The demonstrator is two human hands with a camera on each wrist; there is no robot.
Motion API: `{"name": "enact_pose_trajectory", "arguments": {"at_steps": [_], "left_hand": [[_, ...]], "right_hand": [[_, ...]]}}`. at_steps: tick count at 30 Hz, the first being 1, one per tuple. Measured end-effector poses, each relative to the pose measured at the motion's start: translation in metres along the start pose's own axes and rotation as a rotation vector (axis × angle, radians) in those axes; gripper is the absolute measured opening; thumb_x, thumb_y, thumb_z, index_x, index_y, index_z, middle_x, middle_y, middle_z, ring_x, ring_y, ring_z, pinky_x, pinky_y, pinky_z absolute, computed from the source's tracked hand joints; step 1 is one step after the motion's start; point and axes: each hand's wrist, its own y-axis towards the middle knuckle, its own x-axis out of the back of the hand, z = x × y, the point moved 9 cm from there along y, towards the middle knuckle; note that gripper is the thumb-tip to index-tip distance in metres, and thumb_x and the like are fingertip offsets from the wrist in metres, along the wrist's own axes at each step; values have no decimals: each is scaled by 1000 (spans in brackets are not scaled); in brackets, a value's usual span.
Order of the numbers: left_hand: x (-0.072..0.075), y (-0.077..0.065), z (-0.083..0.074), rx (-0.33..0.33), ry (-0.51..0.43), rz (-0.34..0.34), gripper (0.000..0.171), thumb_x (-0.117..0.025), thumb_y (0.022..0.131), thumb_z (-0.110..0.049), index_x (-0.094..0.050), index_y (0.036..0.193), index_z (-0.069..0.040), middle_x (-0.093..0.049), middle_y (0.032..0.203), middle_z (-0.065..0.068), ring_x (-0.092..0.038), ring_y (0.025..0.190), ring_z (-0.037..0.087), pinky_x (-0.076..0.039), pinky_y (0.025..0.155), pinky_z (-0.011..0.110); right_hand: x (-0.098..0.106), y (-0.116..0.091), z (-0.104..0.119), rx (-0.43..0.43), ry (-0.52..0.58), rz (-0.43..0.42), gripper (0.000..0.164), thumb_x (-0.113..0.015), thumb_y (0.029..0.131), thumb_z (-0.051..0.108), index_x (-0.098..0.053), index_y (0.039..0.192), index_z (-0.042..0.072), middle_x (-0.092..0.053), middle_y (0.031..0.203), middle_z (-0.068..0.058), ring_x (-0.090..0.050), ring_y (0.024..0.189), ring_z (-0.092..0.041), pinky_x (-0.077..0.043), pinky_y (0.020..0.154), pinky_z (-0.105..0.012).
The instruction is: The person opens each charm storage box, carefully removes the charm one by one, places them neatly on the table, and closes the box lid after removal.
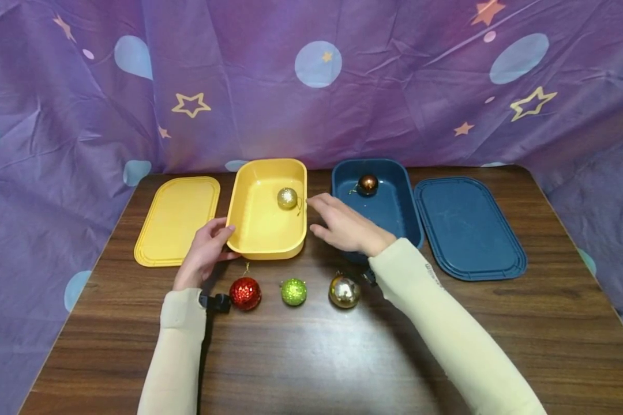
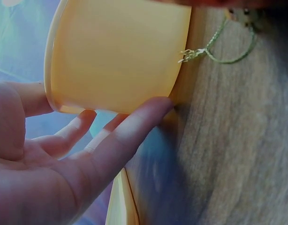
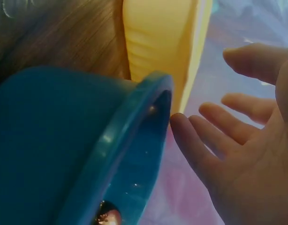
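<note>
I see left hand [image 1: 205, 251] gripping yellow box [image 1: 262, 230], near-left corner. Right hand [image 1: 345, 223] I see spread loosely, holding nothing, fingertips near yellow box's right rim, partly over blue box [image 1: 390, 218]. Gold ball [image 1: 287, 198] inside yellow box.

A small spot set up like a little stage is shown, but whether it is in a home, a lab or a shop cannot be told. The back and both sides are covered by a purple cloth [image 1: 259, 132] (it is dotted with stars and pale blue spots, like a night sky). A brown table [image 1: 291, 363] with wood lines is placed close to it. A yellow tub [image 1: 259, 230] and yellow lid [image 1: 176, 222] are matched by a blue tub [image 1: 389, 210] and blue lid [image 1: 469, 230], and three shiny balls [image 1: 293, 292] are lined up in front. A small black gadget [image 1: 220, 303] is worn at the left wrist [image 1: 187, 280]
</note>
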Motion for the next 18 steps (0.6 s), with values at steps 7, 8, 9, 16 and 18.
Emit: {"name": "enact_pose_trajectory", "arguments": {"at_steps": [7,8,9,16,18], "left_hand": [[1,0,1,6,1,4,49,-44,103,-22,-33,146,-2,-46,135,25,-59,103,23,-60,76,31],[1,0,1,7,3,4,49,-44,103,-23,-33,146,-2,-46,136,26,-59,104,24,-60,76,31],[1,0,1,7,3,5,49,-44,103,-23,-33,146,-2,-46,136,26,-59,104,25,-60,76,31],[2,1,1,7,1,-1,48,-44,103,-21,-34,146,-3,-47,135,25,-59,105,26,-60,74,30],[2,1,0,6,2,-2,48,-44,103,-21,-34,146,-3,-47,135,25,-59,105,27,-60,74,29]], "right_hand": [[-7,23,-3,-5,-42,63,54,-56,95,18,-41,141,-5,-45,143,-23,-44,132,-34,-34,115,-43],[-7,26,-4,-7,-46,66,53,-55,95,17,-41,141,-4,-45,142,-22,-44,132,-33,-35,114,-43],[-7,30,-5,-3,-52,68,52,-54,95,17,-42,140,-4,-46,141,-22,-45,130,-33,-36,114,-42],[-12,50,-7,-4,-85,105,48,-56,92,13,-47,136,-3,-49,136,-20,-48,126,-31,-38,111,-40],[-13,54,-6,-12,-95,121,47,-57,92,12,-47,135,-2,-49,135,-20,-49,124,-31,-39,110,-40]]}}
